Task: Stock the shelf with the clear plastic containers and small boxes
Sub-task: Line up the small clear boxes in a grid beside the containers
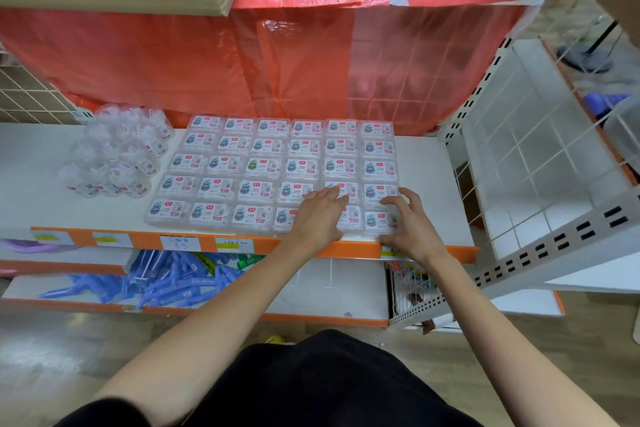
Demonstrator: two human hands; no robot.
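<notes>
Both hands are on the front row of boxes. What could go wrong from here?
1. The right hand grips the corner box beside the shelf's orange edge; a slip could drop it off the front.
2. The left hand lies flat on neighbouring boxes; pushing may knock the tidy rows crooked.

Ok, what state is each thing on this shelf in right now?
small boxes: flat, labels up, in tidy rows.
left hand: open, fingers flat on the front-row boxes.
right hand: fingers curled over the corner box, thumb at its front edge.
corner box: front right of the grid, gripped.
clear plastic containers: loose heap left of the boxes.
</notes>
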